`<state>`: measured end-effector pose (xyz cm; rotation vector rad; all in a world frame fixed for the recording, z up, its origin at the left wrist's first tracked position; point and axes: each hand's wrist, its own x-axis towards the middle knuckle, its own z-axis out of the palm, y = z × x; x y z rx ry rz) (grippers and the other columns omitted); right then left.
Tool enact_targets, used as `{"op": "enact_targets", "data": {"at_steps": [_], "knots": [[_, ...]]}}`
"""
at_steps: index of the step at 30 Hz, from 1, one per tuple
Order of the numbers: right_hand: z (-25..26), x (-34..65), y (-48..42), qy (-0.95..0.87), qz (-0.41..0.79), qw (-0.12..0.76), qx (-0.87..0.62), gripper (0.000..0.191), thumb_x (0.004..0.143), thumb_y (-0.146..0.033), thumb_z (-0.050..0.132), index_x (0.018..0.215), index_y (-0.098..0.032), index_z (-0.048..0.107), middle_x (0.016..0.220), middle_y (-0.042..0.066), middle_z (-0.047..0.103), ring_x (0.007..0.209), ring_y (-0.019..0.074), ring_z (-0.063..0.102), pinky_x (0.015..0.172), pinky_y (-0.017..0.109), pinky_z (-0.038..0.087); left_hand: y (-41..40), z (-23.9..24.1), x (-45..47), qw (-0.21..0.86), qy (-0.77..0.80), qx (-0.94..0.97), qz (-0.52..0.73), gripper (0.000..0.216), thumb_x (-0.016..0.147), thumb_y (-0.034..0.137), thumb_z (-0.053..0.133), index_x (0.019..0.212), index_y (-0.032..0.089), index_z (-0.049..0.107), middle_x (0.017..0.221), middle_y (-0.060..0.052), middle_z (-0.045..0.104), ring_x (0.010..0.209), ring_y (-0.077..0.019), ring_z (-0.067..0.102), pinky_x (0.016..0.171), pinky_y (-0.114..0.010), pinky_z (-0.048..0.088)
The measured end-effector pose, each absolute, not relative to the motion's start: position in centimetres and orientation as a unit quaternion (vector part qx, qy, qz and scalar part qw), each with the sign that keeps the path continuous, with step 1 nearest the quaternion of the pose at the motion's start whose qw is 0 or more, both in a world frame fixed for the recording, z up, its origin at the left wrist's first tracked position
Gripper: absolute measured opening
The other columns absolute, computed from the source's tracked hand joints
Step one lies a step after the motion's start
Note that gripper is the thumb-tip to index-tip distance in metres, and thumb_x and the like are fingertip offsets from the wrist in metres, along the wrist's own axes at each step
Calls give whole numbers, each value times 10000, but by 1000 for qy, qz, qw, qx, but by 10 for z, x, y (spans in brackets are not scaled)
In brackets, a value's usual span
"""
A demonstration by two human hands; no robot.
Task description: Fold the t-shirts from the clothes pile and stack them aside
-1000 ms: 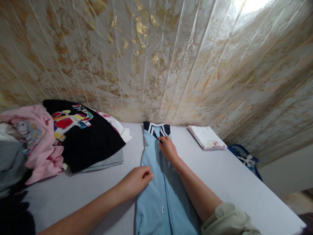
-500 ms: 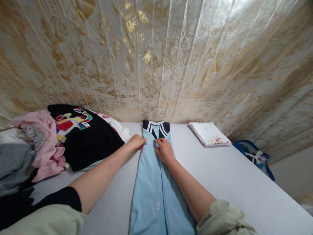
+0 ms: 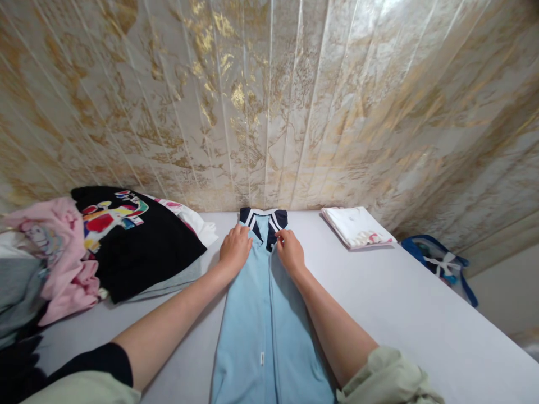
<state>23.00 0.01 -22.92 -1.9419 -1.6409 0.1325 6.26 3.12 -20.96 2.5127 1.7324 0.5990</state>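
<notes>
A long light blue garment [image 3: 246,325] with a navy, white-striped sailor collar [image 3: 278,219] lies lengthwise before me, its sides turned inward so that it makes a narrow strip. At the left side, just below the collar, my left hand [image 3: 236,248] has its fingers bent over the cloth, closed on the edge. My right hand [image 3: 290,251] pinches the collar's right flap near its point, thumb and forefinger together. A small white tag shows on the lower front of the garment.
A loose heap on the left holds a black T-shirt [image 3: 145,247] with a colourful print, a pink top [image 3: 69,269] and grey cloth [image 3: 19,286]. A folded white garment [image 3: 357,227] lies at the right back. Past the bed's right edge stands a blue-trimmed clear bag [image 3: 440,261]. Behind hangs a patterned curtain [image 3: 269,112].
My left hand has moved up and over the garment's left edge near the collar. My right hand has shifted slightly right, onto the collar flap. The whole view has turned slightly right.
</notes>
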Motion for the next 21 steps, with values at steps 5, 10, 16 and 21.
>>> {"op": "enact_targets", "data": {"at_steps": [5,10,16,21], "knots": [[-224,220,-4,-648,64,200,-732,216,899,-309,493,1092,-250,570,1056,33,616,870,157,584,683,242,373,6,-235,70,88,504,836,199,186,927,192,433,1022,191,593,1037,-66,584,994,-191,566,889,-307,442],[-229,212,-4,-651,37,153,-743,182,886,-240,479,1053,-257,552,1076,32,607,864,164,589,637,250,345,1,-251,67,96,487,835,239,204,905,154,450,1047,170,596,1048,-75,578,1025,-195,543,937,-322,433],[-220,218,3,-584,38,231,-777,189,923,-296,411,1084,-238,491,847,3,648,768,162,581,611,249,303,-1,-252,68,88,485,838,235,352,899,172,471,1243,207,536,1300,-80,552,1200,-219,468,1020,-388,378],[-223,199,13,-612,52,201,-763,186,918,-327,444,1049,-238,542,937,28,682,812,174,614,652,255,350,-1,-254,68,106,482,840,227,380,890,167,464,1259,205,549,1359,-80,534,1234,-229,456,1039,-397,359]]}}
